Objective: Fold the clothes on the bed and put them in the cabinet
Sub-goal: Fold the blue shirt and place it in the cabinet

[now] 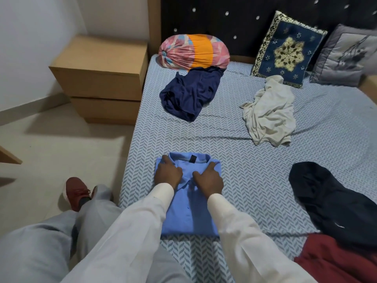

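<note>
The folded blue shirt [189, 213] lies at six o'clock on the bed [251, 180]. The left hand [168, 174] and right hand [208, 179] rest near its collar, fingers bent; whether they pinch cloth cannot be told. The shirt looks light and limp, so it is probably best lifted from underneath.

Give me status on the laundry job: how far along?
Done: the blue shirt looks folded into a neat rectangle. In hand: the left hand and right hand rest on its collar end. Left: the navy garment, white garment, black garment and red garment lie crumpled on the bed. No cabinet is plainly in view, so stowing can't be judged.
</note>
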